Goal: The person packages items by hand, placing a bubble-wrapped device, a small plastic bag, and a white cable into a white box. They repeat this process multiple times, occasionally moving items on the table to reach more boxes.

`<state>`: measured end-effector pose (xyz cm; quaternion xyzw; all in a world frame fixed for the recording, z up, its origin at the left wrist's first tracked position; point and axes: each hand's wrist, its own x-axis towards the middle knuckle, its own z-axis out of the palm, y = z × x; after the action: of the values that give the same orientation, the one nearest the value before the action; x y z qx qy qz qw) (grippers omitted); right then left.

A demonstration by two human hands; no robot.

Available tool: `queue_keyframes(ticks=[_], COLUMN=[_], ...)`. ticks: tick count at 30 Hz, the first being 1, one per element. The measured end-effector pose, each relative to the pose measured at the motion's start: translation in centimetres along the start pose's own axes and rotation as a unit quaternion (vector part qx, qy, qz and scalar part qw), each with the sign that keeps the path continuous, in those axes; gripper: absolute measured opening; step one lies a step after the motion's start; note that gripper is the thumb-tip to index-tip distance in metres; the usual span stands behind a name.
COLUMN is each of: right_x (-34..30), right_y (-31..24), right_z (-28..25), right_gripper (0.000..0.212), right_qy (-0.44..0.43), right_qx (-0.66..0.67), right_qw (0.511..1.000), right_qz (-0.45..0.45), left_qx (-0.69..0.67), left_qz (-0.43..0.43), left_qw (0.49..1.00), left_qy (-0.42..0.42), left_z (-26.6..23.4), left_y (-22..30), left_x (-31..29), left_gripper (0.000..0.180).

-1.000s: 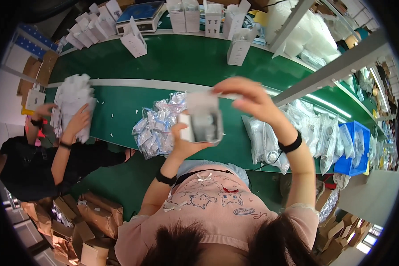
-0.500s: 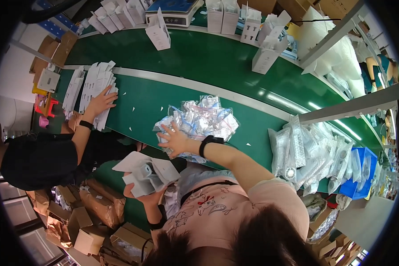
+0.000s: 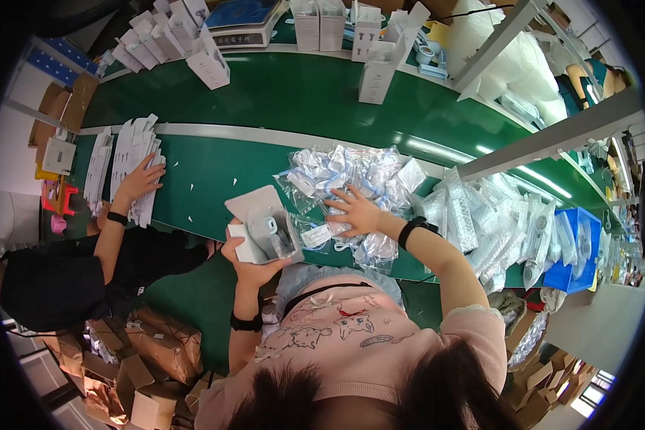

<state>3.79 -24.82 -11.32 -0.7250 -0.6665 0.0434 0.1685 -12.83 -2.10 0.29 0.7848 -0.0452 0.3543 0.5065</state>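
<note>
My left hand (image 3: pixel 254 271) grips an open white box (image 3: pixel 248 247), held tilted at the table's front edge with its flap raised. Inside the box sits a white rounded device (image 3: pixel 268 226), only partly visible. To the right, my right hand (image 3: pixel 357 212) rests with spread fingers on a loose pile of small clear plastic bags (image 3: pixel 385 172). White pieces and cables show through the plastic. A small white bag (image 3: pixel 315 236) lies at the pile's near left, beside the box. Nothing appears gripped in my right hand.
At left, a co-worker's hand (image 3: pixel 142 179) touches stacked flat white cartons (image 3: pixel 125 154). Bubble-wrapped packs (image 3: pixel 494 222) and a blue bin (image 3: pixel 577 251) occupy the right end. White boxes (image 3: pixel 380 75) and a scale (image 3: pixel 244 21) stand beyond the green table (image 3: pixel 222 154). Brown cartons (image 3: pixel 165 344) sit below left.
My left hand has raised the box up to the table edge, right beside the pile. My right hand has shifted right across the bags, which are now more spread out. The view has shifted too.
</note>
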Motion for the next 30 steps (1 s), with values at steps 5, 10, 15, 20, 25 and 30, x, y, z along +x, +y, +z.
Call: queue_keyframes(ticks=[5, 10, 15, 20, 25, 30], right_x=[3.4, 12.2, 10.5, 3.8, -2.1, -11.4], right_y=[0.1, 2.1, 3.7, 2.5, 5.2, 10.4], right_z=[-0.9, -2.1, 1.7, 0.0, -5.4, -5.7], right_gripper=[0.049, 0.062, 0.066, 0.060, 0.047, 0.038], right_qy=[0.056, 0.152, -0.003, 0.051, 0.253, 0.029], right_qx=[0.098, -0.055, -0.078, -0.015, 0.038, -0.156], right_qw=[0.990, 0.968, 0.974, 0.977, 0.906, 0.733], right_qz=[0.085, 0.190, 0.212, 0.207, 0.337, 0.662], left_qx=[-0.002, 0.006, 0.010, -0.034, -0.076, -0.061], left_qz=[0.006, 0.009, 0.006, -0.023, 0.002, -0.095], left_qw=[1.000, 1.000, 1.000, 0.999, 0.996, 0.986], left_qy=[0.004, 0.019, 0.019, 0.003, -0.052, -0.120], left_z=[0.9, 0.2, -0.4, 0.9, 5.9, 12.5], left_y=[-1.2, -1.1, -1.7, -2.6, -2.4, -2.5], left_x=[1.7, 3.3, 3.6, 2.5, 4.5, 4.3], left_gripper=[0.088, 0.086, 0.085, 0.084, 0.083, 0.079])
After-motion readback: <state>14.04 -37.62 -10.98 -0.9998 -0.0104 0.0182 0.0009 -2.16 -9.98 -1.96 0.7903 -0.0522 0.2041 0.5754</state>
